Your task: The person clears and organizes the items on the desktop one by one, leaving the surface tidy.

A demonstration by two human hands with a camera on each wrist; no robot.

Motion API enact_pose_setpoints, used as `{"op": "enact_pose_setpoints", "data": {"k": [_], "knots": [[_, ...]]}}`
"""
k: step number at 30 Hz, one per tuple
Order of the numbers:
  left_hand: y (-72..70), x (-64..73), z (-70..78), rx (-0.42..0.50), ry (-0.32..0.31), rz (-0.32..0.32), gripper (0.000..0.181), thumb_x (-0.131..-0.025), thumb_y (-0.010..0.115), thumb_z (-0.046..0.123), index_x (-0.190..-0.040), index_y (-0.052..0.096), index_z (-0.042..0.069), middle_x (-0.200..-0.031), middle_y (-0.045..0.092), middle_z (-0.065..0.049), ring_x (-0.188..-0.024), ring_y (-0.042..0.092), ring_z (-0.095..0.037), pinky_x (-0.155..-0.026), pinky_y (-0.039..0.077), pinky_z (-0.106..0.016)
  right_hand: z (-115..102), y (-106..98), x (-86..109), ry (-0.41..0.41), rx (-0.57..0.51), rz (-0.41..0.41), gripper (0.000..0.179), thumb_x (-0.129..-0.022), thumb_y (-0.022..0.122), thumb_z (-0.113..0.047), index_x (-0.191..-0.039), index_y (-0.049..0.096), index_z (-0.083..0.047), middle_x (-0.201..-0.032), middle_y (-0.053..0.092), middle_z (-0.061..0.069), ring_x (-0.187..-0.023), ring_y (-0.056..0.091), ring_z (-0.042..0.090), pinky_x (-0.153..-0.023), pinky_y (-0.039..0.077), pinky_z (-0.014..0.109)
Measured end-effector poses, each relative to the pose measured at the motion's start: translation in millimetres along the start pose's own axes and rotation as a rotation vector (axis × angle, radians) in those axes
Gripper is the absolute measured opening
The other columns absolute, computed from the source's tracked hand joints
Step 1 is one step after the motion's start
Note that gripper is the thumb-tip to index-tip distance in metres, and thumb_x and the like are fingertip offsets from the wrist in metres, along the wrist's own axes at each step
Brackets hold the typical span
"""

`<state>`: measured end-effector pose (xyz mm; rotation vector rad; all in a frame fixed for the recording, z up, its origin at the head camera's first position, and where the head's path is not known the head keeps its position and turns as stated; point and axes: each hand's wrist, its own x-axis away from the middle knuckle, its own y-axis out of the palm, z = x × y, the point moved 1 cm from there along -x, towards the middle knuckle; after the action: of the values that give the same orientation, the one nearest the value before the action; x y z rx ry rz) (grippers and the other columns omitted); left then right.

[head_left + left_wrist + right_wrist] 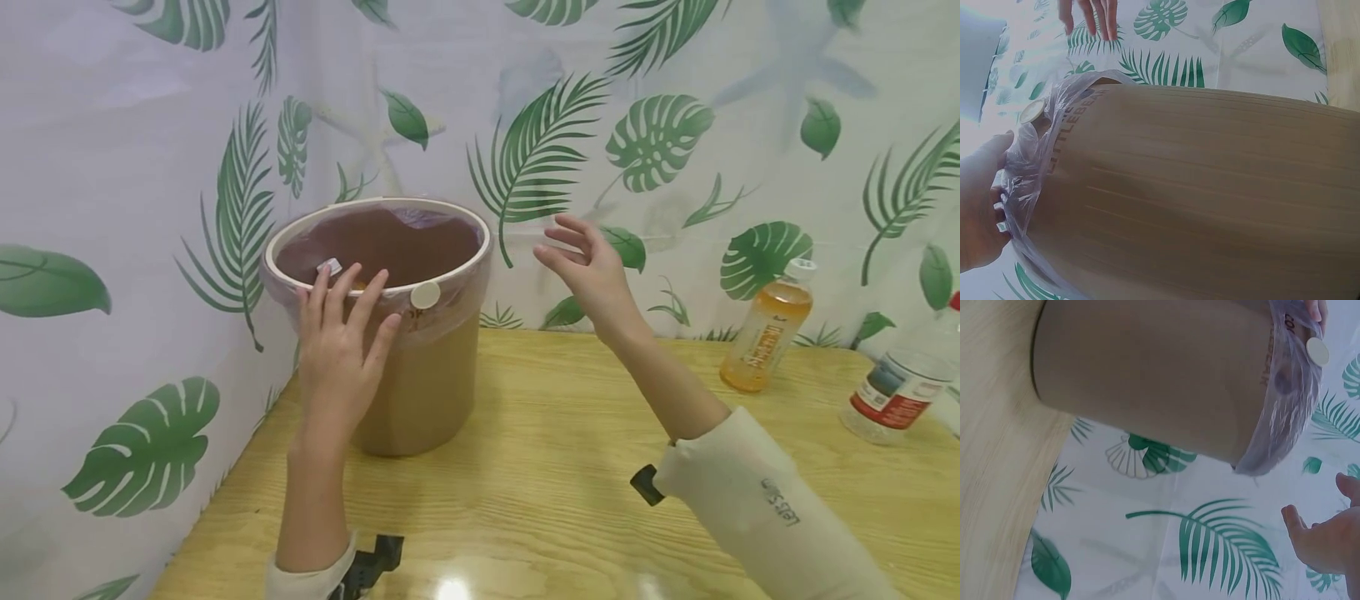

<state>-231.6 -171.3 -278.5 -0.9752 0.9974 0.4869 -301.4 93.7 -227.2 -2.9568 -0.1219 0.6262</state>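
Observation:
A tan bin [420, 383] with a cream rim stands on the table, lined with a clear plastic bag [1032, 169] folded down over its outside. My left hand [337, 354] is at the bin's near rim, fingers spread and fairly straight, fingertips reaching over the edge. Just past those fingertips, inside the bin, a small white piece [330, 267] shows, with a bit of orange beside it; the near wall hides the rest. To the right of the bin my right hand [592, 271] is raised in the air, fingers loosely bent and holding nothing.
On the table's right side stand a bottle of orange drink [767, 333] with a white cap and a clear bottle [896, 396] with a red cap. A leaf-patterned sheet [450, 75] covers the wall behind and on the left. The wooden table [540, 467] reaches up to it.

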Motion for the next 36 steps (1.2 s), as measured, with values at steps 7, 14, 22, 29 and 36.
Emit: {"op": "enact_pose_setpoints", "data": {"k": [7, 14, 22, 29, 36], "knots": [[-1.2, 0.9, -1.2, 0.000, -0.002, 0.000, 0.055, -0.096, 0.031, 0.051, -0.130, 0.051, 0.012, -0.136, 0.040, -0.014, -0.135, 0.017, -0.030, -0.110, 0.003, -0.045, 7.6, -35.2, 7.7, 0.025, 0.056, 0.050, 0.059, -0.088, 0.063, -0.026, -0.137, 0.036, -0.008, -0.132, 0.045, 0.009, -0.120, 0.044, 0.023, -0.101, 0.034, 0.038], [-0.9, 1.7, -0.6, 0.001, -0.007, -0.008, 0.055, -0.097, 0.031, 0.050, -0.131, 0.051, 0.012, -0.136, 0.040, -0.014, -0.135, 0.016, -0.028, -0.110, 0.003, -0.044, 15.4, -74.3, 15.9, 0.068, 0.049, 0.092, 0.064, -0.088, 0.062, -0.028, -0.140, 0.031, -0.008, -0.135, 0.040, 0.012, -0.120, 0.043, 0.024, -0.103, 0.031, 0.040], [0.1, 1.6, 0.5, 0.003, -0.007, -0.016, 0.054, -0.097, 0.031, 0.050, -0.131, 0.050, 0.013, -0.137, 0.039, -0.013, -0.135, 0.015, -0.028, -0.110, 0.002, -0.044, 26.8, -120.4, 23.8, 0.043, 0.053, 0.204, 0.063, -0.086, 0.065, -0.025, -0.137, 0.034, -0.006, -0.128, 0.045, 0.010, -0.106, 0.052, 0.012, -0.093, 0.041, 0.022], [0.4, 1.2, 1.1, -0.001, -0.007, -0.016, 0.054, -0.097, 0.031, 0.050, -0.131, 0.050, 0.012, -0.137, 0.039, -0.013, -0.136, 0.015, -0.028, -0.110, 0.002, -0.044, 37.5, -164.1, 34.4, 0.113, 0.145, 0.272, 0.067, -0.086, 0.062, -0.033, -0.141, 0.030, -0.013, -0.128, 0.044, 0.000, -0.110, 0.047, 0.009, -0.098, 0.035, 0.021], [0.1, 1.2, 1.1, -0.012, -0.007, -0.010, 0.055, -0.097, 0.031, 0.050, -0.131, 0.051, 0.013, -0.137, 0.039, -0.013, -0.135, 0.016, -0.029, -0.110, 0.002, -0.044, 50.3, -199.6, 39.9, 0.185, 0.361, 0.387, 0.069, -0.087, 0.058, -0.041, -0.143, 0.027, -0.016, -0.127, 0.044, -0.007, -0.123, 0.037, 0.015, -0.086, 0.039, 0.014]]}}
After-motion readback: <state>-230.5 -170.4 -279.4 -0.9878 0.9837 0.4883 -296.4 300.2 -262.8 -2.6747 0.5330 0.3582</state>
